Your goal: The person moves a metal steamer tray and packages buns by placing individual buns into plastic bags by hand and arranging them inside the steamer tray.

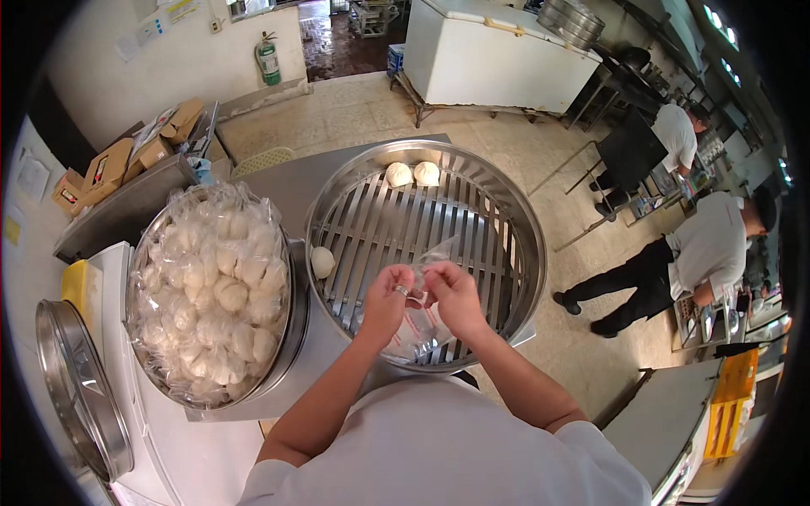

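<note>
My left hand (390, 308) and my right hand (455, 300) are close together over the near part of a round metal steamer tray with slats (533, 253). Both pinch a clear plastic bag (421, 329) with red printing, which hangs below the fingers; what it holds is hard to tell. Two pleated white buns (399, 174) sit side by side at the tray's far edge. A smooth white bun (323, 262) lies at its left edge. Left of the tray, a round metal steamer (294, 322) is heaped with white buns in clear plastic bags (231, 294).
The steamers stand on a metal table (272, 183). Round metal trays (82, 386) lean at the far left, near cardboard boxes (111, 171). A white chest freezer (493, 63) stands beyond. Two people (709, 246) (676, 136) work at the right, near a black chair-like stand (631, 148).
</note>
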### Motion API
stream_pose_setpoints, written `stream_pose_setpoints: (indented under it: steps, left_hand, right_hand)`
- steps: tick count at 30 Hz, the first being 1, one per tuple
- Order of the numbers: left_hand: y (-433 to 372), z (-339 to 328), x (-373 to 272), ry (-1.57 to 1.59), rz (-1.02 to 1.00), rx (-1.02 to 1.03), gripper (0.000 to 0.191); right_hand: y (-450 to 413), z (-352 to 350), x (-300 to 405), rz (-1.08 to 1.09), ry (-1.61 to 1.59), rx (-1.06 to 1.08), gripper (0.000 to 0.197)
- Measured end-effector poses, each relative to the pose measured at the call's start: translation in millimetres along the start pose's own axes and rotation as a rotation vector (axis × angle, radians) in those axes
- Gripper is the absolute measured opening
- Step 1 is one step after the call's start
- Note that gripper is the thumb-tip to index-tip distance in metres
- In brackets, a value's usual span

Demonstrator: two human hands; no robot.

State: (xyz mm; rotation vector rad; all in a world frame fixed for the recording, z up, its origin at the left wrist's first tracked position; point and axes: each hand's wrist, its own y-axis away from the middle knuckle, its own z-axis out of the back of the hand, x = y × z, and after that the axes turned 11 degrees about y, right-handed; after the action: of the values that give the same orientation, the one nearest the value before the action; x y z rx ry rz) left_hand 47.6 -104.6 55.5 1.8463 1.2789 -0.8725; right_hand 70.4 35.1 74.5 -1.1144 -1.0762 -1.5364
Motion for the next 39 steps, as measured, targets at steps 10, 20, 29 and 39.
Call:
stream_pose_setpoints:
  steps: [10, 20, 29, 39]
  left_hand:
    - [-37.2, 62.4, 2.2, -1.182, -0.124, -0.257, 0.028]
    - [22.1, 30.0, -3.9, -1.368, 0.165, -0.143, 0.023]
    - [20.5, 36.4, -0.4, -1.366, 0.063, -0.19, 0.018]
    - [19.7, 34.9, 0.7, -1.335, 0.005, -0.158, 0.014]
  right_hand:
    - [-100.7, 22.4, 2.5, -0.054, -0.003, 0.305, 0.018]
    - [-344.7, -31.0, -12.4, 0.127, 1.001, 0.187, 0.053]
    - [-345.4, -62.9, -16.1, 0.056, 1.313, 0.171, 0.071]
    - [-249.0, -20.9, -57.4, 0.652, 0.943, 0.344, 0.043]
